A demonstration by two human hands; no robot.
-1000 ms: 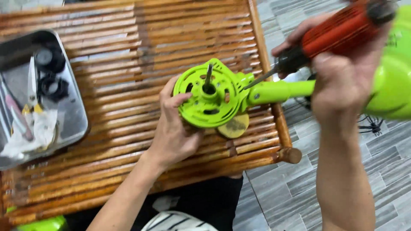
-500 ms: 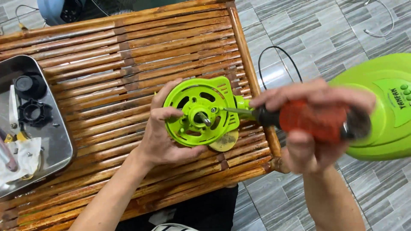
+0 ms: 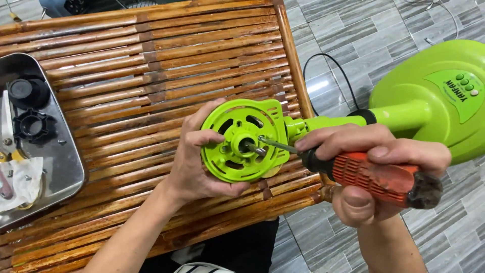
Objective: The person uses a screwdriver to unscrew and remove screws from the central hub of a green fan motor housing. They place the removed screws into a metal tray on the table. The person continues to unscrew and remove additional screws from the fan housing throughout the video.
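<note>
L hand (image 3: 194, 164) grips the green fan motor housing (image 3: 245, 140) by its round face, over the bamboo table (image 3: 131, 76) near its right edge. R hand (image 3: 374, 167) clenched round an orange-handled screwdriver (image 3: 374, 177), tip at a screw beside the shaft. Steel tray (image 3: 70, 167) at left w/ two black plastic knobs (image 3: 28, 108), small screws, crumpled white cloth.

Metal tray (image 3: 70, 167) at 9 o'clock runs off the left edge; small bits on it too small to tell. Green fan base (image 3: 434, 96) at 2 o'clock cut by right edge. Screwdriver tip (image 3: 260, 139) hidden in the hub.
</note>
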